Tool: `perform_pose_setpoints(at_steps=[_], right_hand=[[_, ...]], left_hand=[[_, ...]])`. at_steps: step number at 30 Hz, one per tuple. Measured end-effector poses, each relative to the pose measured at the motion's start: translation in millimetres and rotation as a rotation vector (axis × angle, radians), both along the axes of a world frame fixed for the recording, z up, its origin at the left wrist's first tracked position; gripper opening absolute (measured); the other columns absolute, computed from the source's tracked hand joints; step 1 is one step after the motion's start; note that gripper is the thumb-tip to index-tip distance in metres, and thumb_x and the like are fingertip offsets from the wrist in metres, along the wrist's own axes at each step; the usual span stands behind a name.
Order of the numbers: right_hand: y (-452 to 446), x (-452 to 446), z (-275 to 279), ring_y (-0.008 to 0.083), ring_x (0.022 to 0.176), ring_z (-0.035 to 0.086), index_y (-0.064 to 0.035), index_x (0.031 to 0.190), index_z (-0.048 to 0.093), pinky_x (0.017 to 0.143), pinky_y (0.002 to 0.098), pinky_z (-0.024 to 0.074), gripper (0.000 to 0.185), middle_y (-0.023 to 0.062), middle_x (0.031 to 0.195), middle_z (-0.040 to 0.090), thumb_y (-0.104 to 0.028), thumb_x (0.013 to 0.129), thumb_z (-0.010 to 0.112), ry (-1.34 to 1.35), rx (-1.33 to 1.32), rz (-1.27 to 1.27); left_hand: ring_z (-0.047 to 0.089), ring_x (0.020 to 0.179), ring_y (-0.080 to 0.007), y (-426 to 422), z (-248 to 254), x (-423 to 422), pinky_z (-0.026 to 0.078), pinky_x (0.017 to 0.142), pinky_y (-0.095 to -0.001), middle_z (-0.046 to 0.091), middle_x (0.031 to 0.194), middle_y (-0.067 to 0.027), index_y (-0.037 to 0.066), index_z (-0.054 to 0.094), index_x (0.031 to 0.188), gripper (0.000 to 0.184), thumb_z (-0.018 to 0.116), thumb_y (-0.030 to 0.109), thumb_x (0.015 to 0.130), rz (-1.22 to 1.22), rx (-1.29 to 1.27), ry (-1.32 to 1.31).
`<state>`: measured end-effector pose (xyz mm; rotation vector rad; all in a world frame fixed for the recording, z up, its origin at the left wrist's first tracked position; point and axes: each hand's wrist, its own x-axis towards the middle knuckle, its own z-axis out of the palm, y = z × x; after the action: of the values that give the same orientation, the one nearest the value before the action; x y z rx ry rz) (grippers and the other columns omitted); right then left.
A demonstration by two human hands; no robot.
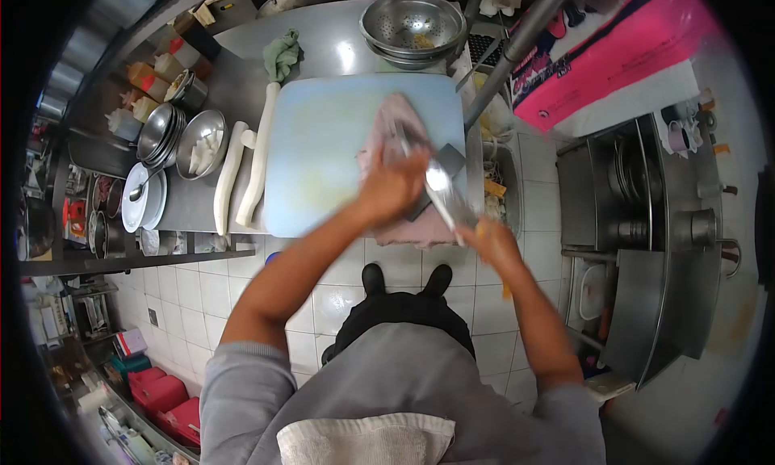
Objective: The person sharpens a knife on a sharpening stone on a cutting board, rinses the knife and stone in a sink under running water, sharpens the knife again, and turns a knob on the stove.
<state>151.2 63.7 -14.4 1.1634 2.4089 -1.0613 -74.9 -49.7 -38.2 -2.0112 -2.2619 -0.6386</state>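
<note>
My right hand (pixel 487 240) is closed round the handle end of a broad-bladed knife (pixel 440 186), which slants up and left over a dark grey block (pixel 452 161). My left hand (pixel 395 189) is blurred and lies against the upper part of the blade; its fingers are smeared by motion. Under the block a pinkish cloth (pixel 395 114) runs across the right side of a light blue cutting board (pixel 315 154) and hangs over its front edge. Two long peeled white roots (pixel 257 174) lie along the board's left edge, with a small piece between them.
A steel bowl of white pieces (pixel 202 144), stacked bowls (pixel 156 132) and plates (pixel 153 198) stand at the left. Behind the board are a green cloth (pixel 282 55) and a colander (pixel 412 23). Bottles (pixel 168 68) fill the back left. A metal pole (pixel 513 57) rises at the right.
</note>
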Motion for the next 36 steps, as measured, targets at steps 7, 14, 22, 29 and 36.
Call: perform_pose_setpoints(at_steps=[7, 14, 22, 29, 36], right_hand=[[-47.5, 68.4, -18.3, 0.0374, 0.071, 0.066, 0.0021, 0.104, 0.06, 0.065, 0.0444, 0.052, 0.075, 0.0232, 0.076, 0.065, -0.067, 0.074, 0.063, -0.023, 0.077, -0.069], [-24.7, 26.3, 12.1, 0.0346, 0.07, 0.065, -0.0042, 0.093, 0.065, 0.066, 0.0452, 0.05, 0.062, 0.0171, 0.07, 0.064, -0.064, 0.076, 0.062, -0.257, -0.083, 0.001], [-37.2, 39.9, -4.2, 0.036, 0.079, 0.066, 0.0008, 0.11, 0.06, 0.068, 0.0442, 0.0514, 0.073, 0.021, 0.083, 0.067, -0.064, 0.077, 0.062, -0.067, 0.002, -0.085], [-36.3, 45.2, 7.7, 0.0379, 0.078, 0.066, 0.0021, 0.094, 0.063, 0.072, 0.0446, 0.0507, 0.075, 0.0198, 0.078, 0.067, -0.07, 0.074, 0.059, -0.158, -0.018, -0.03], [-2.9, -21.0, 17.7, 0.037, 0.07, 0.064, -0.0004, 0.085, 0.06, 0.063, 0.0436, 0.0505, 0.057, 0.0206, 0.074, 0.065, -0.057, 0.079, 0.064, 0.052, -0.107, -0.127]], left_hand=[[0.053, 0.12, -0.0194, -42.5, -19.5, 50.4, 0.018, 0.108, -0.0615, 0.053, 0.133, -0.0101, 0.001, 0.061, 0.115, 0.035, 0.056, 0.015, 0.084, -0.118, 0.122, -0.046], [0.047, 0.127, -0.0188, -37.4, -4.3, 43.0, 0.018, 0.107, -0.0619, 0.053, 0.134, -0.009, 0.004, 0.057, 0.122, 0.036, 0.053, 0.018, 0.09, 0.01, -0.016, -0.073], [0.052, 0.122, -0.0183, -30.8, -13.3, 36.4, 0.021, 0.105, -0.0627, 0.054, 0.132, -0.0082, 0.006, 0.055, 0.124, 0.036, 0.05, 0.02, 0.091, -0.034, -0.012, -0.035], [0.048, 0.126, -0.0161, -43.5, -14.8, 50.8, 0.018, 0.104, -0.0682, 0.053, 0.134, -0.01, 0.005, 0.058, 0.122, 0.038, 0.056, 0.02, 0.087, -0.009, 0.054, 0.056], [0.048, 0.126, -0.0186, 7.8, -4.6, -12.9, 0.021, 0.104, -0.0632, 0.05, 0.136, -0.0097, 0.005, 0.052, 0.127, 0.038, 0.048, 0.021, 0.093, 0.002, 0.03, 0.058]])
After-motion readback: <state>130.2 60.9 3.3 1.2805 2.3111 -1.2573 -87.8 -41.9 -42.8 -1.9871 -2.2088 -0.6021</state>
